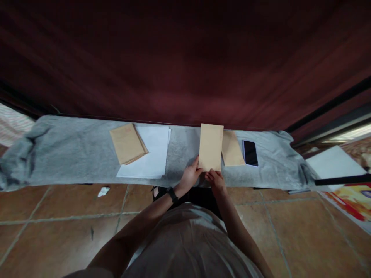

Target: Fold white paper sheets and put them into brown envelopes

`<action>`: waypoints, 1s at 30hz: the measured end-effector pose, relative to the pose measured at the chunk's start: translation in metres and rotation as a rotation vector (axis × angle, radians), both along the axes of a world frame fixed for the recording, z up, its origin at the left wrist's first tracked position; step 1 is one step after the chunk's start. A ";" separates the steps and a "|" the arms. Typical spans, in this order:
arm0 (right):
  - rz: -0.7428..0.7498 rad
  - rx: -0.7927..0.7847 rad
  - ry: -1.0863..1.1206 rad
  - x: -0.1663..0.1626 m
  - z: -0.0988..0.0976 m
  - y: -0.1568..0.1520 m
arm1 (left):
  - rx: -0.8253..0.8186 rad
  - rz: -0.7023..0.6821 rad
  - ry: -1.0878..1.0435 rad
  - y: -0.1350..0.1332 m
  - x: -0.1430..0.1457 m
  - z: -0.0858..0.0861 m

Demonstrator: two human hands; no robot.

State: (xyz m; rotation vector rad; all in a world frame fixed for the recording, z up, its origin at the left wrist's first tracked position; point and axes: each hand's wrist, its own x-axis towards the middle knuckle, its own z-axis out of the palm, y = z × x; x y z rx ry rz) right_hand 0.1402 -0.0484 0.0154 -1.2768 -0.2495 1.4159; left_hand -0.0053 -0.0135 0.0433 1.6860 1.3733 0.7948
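Observation:
A tan paper envelope [211, 147] is held upright-ways over the grey cloth, its near edge toward me. My left hand [190, 175] grips its lower left corner, the thumb lying on the paper. At the bottom edge, my right hand [215, 180] pinches the envelope with its fingertips. Just right of it, partly covered, lies another tan envelope [233, 150]. Several more tan envelopes [127, 143] rest in a small pile at the left, overlapping white paper sheets [155, 152].
A grey cloth [75, 150] covers the long narrow surface. A phone [250, 153] lies right of the envelopes. Behind rises a dark red curtain-like sheet [179, 69]. A white scrap [103, 191] is on the tiled floor [72, 239]. A white panel [336, 164] stands at far right.

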 end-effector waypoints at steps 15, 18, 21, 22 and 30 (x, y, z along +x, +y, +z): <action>-0.283 0.011 -0.174 0.089 0.015 0.027 | 0.232 -0.072 0.137 0.010 -0.061 -0.058; -0.296 -0.013 -0.213 0.108 0.016 0.033 | 0.354 -0.074 0.169 0.010 -0.060 -0.064; -0.291 -0.044 -0.247 0.120 0.015 0.038 | 0.434 -0.091 0.207 0.008 -0.059 -0.068; -0.285 -0.056 -0.254 0.122 0.014 0.040 | 0.449 -0.099 0.221 0.008 -0.059 -0.069; -0.183 -0.135 -0.266 0.125 0.012 0.050 | 0.531 -0.149 0.333 0.004 -0.063 -0.077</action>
